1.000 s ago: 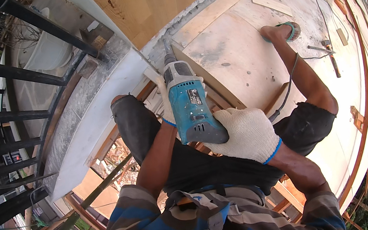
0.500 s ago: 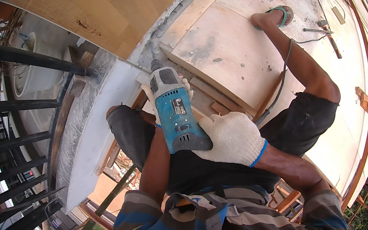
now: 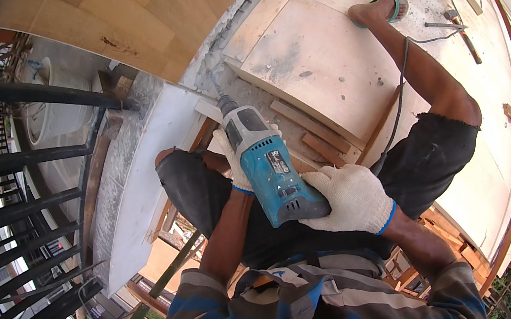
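Black metal railing (image 3: 21, 160) stands left | gloved left hand (image 3: 236, 166) — mostly hidden — closes around the rotary hammer's front | teal rotary hammer (image 3: 272, 177) sits centre, bit toward far concrete edge (image 3: 201, 69) | gloved right hand (image 3: 352, 199) grips its rear handle | hammer (image 3: 471, 46) lies far right

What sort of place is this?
Probably a building or renovation site: a teal power drill in use position, a hammer lying on pale boards, and rough concrete along a wood-plank surface.
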`<action>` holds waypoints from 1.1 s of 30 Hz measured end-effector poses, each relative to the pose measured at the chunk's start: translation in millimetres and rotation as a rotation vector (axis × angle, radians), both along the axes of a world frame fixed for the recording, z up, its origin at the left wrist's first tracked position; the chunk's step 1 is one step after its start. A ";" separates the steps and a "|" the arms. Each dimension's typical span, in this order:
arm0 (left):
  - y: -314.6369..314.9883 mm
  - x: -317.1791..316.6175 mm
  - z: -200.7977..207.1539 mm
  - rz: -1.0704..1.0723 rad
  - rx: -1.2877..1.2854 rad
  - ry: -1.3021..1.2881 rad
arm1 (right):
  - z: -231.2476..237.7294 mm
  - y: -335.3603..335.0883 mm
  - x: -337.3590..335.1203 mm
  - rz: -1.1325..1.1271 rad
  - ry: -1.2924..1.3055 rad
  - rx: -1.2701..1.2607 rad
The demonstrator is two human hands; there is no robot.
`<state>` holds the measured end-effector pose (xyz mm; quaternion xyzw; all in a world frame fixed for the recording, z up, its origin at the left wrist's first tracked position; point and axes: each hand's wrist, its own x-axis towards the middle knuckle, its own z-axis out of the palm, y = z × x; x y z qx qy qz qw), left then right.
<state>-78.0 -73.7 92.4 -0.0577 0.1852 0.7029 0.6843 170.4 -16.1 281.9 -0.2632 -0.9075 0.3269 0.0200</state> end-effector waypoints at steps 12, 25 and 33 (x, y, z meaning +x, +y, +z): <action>11.1 -26.8 -2.1 0.066 0.037 -0.098 | 9.2 2.4 -46.1 0.074 -0.120 0.044; 15.0 2.8 -6.7 -0.081 -0.019 0.166 | -15.2 42.9 29.5 0.155 -0.021 0.054; 19.4 32.3 4.0 -0.079 -0.088 0.359 | -9.2 86.5 76.1 0.322 0.042 0.180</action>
